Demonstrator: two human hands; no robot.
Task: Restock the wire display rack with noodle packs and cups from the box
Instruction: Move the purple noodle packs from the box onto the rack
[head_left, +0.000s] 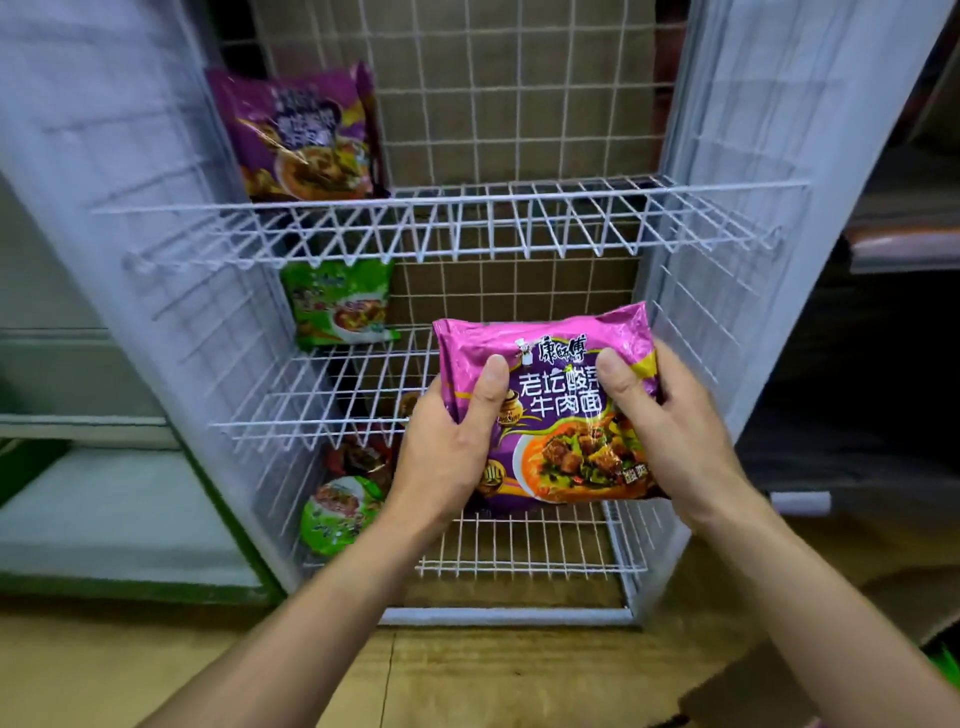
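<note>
There stood the tall white wire display rack, and in front of its middle shelf was the glossy purple foil noodle pack. The left hand and right hand each gripped a side, thumbs on its face. The danger, I reckoned, was a corner snagging the raised wire lip, or knocking over the leaning green noodle pack.

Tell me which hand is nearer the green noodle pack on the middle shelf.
Left. The left hand grips the held purple pack, below-right of the green pack; the right hand grips its other edge, farther right.
</note>
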